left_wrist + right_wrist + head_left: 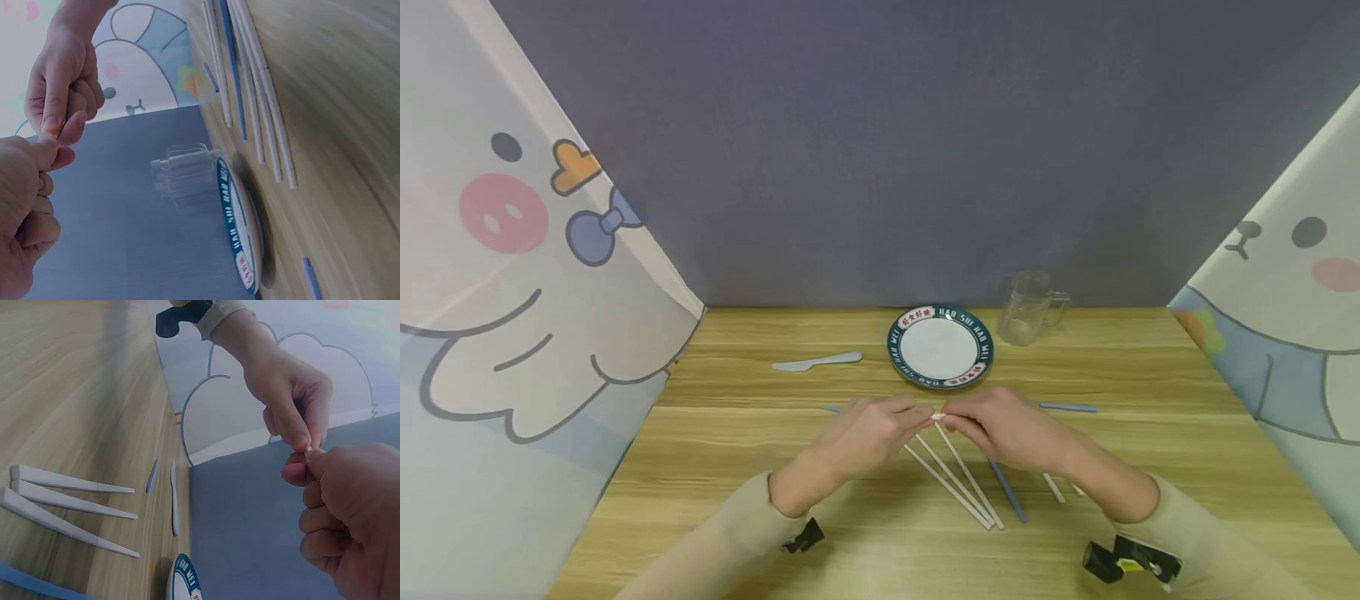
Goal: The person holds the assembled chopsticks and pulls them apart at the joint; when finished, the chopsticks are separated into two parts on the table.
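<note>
While hands (876, 429) (1011, 429) pinch, slender sticks (78, 503) taper.

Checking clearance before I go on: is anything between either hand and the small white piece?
Nothing visible is: the left hand and right hand both pinch the small white piece at their fingertips. The white sticks lie lower, on the table.

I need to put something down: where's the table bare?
Bare room: left of the table knife, right of the clear mug, and nearer you than the white chopsticks. Crowded: the middle, where left hand and right hand hover over these, with the plate beyond.
</note>
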`<action>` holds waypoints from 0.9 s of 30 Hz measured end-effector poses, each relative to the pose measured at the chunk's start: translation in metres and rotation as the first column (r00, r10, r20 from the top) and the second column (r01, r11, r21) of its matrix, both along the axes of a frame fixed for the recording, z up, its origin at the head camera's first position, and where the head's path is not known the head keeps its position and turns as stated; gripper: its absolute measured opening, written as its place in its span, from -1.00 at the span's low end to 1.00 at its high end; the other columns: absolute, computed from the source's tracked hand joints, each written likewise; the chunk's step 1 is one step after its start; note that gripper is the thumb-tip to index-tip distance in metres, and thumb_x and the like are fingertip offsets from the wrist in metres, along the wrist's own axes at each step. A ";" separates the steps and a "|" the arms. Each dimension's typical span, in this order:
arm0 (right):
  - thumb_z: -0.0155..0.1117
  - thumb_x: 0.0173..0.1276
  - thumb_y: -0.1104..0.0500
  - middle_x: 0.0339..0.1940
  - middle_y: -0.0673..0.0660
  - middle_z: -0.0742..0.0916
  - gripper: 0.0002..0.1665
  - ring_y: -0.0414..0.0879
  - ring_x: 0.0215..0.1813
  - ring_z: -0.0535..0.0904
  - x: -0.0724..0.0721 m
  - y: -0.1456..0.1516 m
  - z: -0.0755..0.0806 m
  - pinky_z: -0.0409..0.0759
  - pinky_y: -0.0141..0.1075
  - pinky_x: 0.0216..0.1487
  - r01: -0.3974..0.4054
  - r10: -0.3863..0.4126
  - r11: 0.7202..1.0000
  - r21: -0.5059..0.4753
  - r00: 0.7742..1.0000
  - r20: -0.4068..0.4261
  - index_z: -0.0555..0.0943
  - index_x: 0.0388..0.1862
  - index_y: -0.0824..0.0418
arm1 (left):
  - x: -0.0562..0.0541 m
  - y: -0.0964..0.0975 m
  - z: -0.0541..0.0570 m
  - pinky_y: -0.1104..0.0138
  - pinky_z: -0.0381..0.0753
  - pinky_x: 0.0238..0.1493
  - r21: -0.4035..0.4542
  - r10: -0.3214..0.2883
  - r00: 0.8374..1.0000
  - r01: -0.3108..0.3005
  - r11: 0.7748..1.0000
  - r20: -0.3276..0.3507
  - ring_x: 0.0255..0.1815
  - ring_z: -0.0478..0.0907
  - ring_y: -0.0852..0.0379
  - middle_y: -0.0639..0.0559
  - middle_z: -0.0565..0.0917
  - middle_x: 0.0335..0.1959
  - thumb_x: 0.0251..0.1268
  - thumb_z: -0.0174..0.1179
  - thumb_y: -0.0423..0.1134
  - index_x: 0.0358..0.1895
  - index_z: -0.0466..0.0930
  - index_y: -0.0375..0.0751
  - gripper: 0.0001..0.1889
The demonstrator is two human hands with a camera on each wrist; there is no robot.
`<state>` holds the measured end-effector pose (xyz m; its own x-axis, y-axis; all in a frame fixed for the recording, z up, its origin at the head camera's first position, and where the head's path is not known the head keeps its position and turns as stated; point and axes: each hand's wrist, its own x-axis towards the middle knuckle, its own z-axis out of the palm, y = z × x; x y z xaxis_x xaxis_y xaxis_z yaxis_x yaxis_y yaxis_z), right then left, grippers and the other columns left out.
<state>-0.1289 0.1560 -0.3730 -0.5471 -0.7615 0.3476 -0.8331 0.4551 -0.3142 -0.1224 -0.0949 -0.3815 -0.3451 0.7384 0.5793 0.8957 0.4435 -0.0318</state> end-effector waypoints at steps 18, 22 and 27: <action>0.29 0.56 0.29 -0.56 -0.20 0.51 -0.81 -0.50 -0.48 0.23 -0.002 0.007 -0.005 0.39 -0.60 -0.42 -0.067 0.068 0.993 -0.093 0.998 0.012 0.67 -0.25 0.01 | -0.005 0.001 -0.001 0.69 0.38 -0.51 -0.010 -0.049 0.999 0.049 0.999 -0.005 -0.56 0.40 0.38 0.16 0.61 -0.47 0.46 0.34 -0.30 -0.03 0.79 -0.18 -0.87; 0.28 0.57 0.30 -0.53 -0.19 0.57 -0.81 -0.52 -0.49 0.20 -0.002 0.006 -0.006 0.40 -0.62 -0.41 -0.088 0.091 0.987 -0.133 0.996 0.018 0.72 -0.19 0.02 | -0.009 -0.001 0.000 0.70 0.28 -0.54 -0.013 -0.086 0.996 0.086 0.996 -0.031 -0.59 0.30 0.39 0.16 0.51 -0.53 0.44 0.35 -0.32 -0.11 0.78 -0.16 -0.93; 0.29 0.55 0.33 -0.43 -0.18 0.72 -0.78 -0.53 -0.49 0.25 -0.007 0.007 -0.007 0.41 -0.63 -0.41 -0.131 0.135 0.980 -0.151 0.991 0.021 0.77 -0.09 0.03 | -0.012 -0.003 -0.001 0.70 0.23 -0.56 -0.020 -0.098 0.994 0.097 0.995 -0.043 -0.60 0.28 0.38 0.16 0.49 -0.54 0.47 0.33 -0.30 -0.15 0.75 -0.14 -0.96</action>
